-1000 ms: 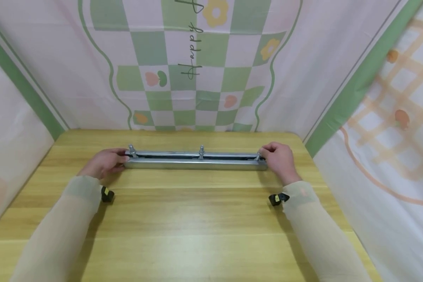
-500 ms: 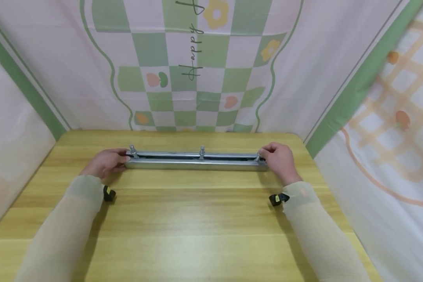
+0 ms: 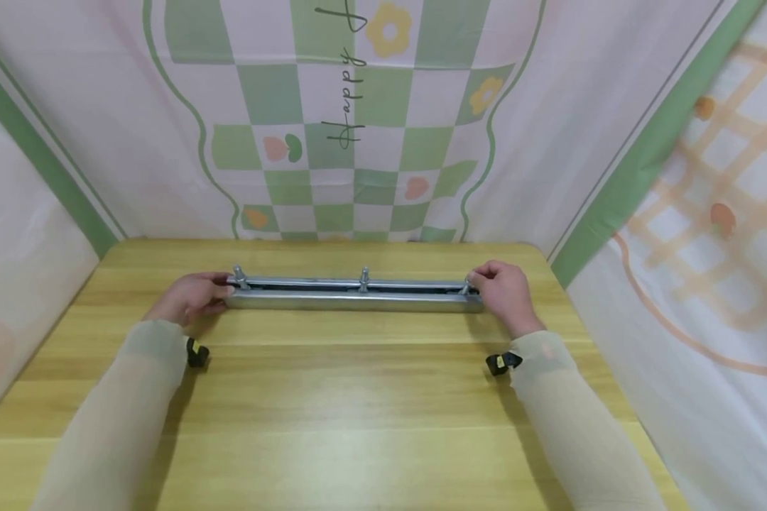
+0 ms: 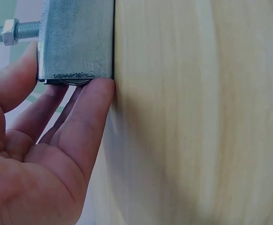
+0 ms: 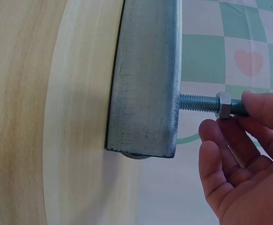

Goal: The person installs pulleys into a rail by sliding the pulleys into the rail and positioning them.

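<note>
A long grey steel channel (image 3: pixel 358 303) lies across the wooden table with its slot facing up. Three bolts stand out of the slot: a left bolt (image 3: pixel 238 275), a middle bolt (image 3: pixel 364 279) and a right bolt (image 5: pixel 199 103), which carries a hex nut (image 5: pixel 224 104). My left hand (image 3: pixel 190 297) holds the channel's left end, thumb at the upper edge beside the left bolt's nut (image 4: pixel 10 33), fingers against the end. At the other end, my right hand (image 3: pixel 506 294) pinches the tip of the right bolt between thumb and fingers, its other fingers loosely curled below the nut.
The wooden table (image 3: pixel 332 397) extends from the channel toward me. Behind it hangs a checked green and white cloth (image 3: pixel 383 92), with further cloth (image 3: pixel 729 270) at the sides. A small black wrist camera (image 3: pixel 196 353) sits on each wrist.
</note>
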The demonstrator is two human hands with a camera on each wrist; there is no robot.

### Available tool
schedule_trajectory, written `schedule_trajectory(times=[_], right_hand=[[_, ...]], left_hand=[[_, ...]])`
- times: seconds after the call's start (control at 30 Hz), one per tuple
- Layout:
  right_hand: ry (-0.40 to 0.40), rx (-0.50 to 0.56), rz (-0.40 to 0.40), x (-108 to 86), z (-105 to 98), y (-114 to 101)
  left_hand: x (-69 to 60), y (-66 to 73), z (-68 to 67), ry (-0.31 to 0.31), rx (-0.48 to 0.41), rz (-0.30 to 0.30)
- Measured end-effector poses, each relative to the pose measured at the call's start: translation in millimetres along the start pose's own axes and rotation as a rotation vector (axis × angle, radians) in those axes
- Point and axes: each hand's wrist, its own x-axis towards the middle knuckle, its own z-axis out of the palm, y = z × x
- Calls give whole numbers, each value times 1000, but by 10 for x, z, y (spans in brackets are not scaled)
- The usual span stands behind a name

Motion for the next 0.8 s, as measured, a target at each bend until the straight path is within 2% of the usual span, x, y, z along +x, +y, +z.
schedule_trajectory(times=[0.33,0.8], right_hand=[[26,-10,-13,33,41,21],[6,7,8,12,22,-34]], left_hand=[[-27,10,4,-8,-6,10],[-48,12,29,-8,-22,17]])
